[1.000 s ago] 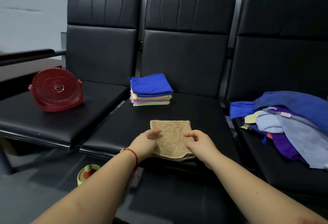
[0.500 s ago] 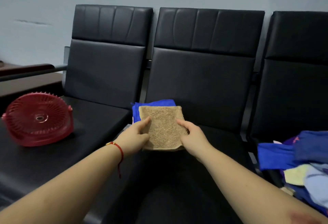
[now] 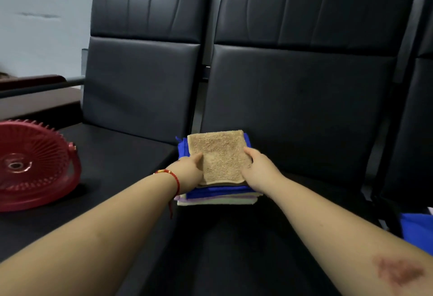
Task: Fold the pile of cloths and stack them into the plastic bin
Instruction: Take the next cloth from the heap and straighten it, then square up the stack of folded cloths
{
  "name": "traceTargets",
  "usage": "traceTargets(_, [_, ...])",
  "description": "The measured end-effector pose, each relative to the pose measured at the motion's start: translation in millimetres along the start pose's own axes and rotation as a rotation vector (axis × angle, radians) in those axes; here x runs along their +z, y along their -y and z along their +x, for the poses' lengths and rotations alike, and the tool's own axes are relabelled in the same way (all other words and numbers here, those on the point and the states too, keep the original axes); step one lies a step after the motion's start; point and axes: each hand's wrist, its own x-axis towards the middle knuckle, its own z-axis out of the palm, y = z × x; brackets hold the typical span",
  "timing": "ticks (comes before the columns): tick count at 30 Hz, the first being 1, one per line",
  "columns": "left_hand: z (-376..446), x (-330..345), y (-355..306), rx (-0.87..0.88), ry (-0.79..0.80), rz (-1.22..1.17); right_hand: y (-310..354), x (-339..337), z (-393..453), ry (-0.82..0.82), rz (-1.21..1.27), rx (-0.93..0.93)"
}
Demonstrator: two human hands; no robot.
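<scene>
My left hand (image 3: 188, 171) and right hand (image 3: 260, 171) pinch the folded tan towel (image 3: 220, 155) at its sides, atop the stack of folded cloths (image 3: 218, 196) on the black seat (image 3: 234, 237).

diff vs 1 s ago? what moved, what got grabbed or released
Both hands, left hand and right hand, carried the folded tan cloth from the seat front back onto the folded stack. Nothing released: both keep gripping its sides. Stack and red fan stayed put.

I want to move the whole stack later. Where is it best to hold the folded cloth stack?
Probably at the bottom cloth of the folded cloth stack, with one hand from each side: the layers lie loose and flat on the seat, so lifting from underneath keeps them together.
</scene>
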Motion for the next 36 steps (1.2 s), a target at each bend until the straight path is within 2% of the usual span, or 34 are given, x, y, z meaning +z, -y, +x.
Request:
traceTargets(4, [-22, 0, -4, 0.057, -0.253, 0.28, -4, -15, -19, -0.025, -0.013, -0.034])
traceTargets(6, [-41, 0, -18, 0.166, -0.337, 0.3, -6, -30, -40, -0.041, -0.037, -0.022])
traceTargets(9, [-71, 9, -52, 0.303, -0.265, 0.202, -14, -53, -81, -0.115, -0.061, -0.024])
traceTargets(14, [-131, 59, -132, 0.406, -0.133, 0.116, -44, -97, -174, -0.229, -0.104, 0.0])
traceTargets(20, [-198, 123, -244, 0.532, 0.044, 0.042, -113, -177, -275, -0.315, -0.208, 0.131])
traceTargets(24, [-234, 161, -311, 0.644, 0.124, 0.1, -166, -231, -322, -0.421, -0.246, 0.252])
traceTargets(31, [-244, 209, -365, 0.738, 0.175, 0.214, -238, -267, -351, -0.525, -0.294, 0.395])
traceTargets(36, [-223, 231, -386, 0.827, 0.125, 0.27, -278, -278, -345, -0.571, -0.419, 0.441])
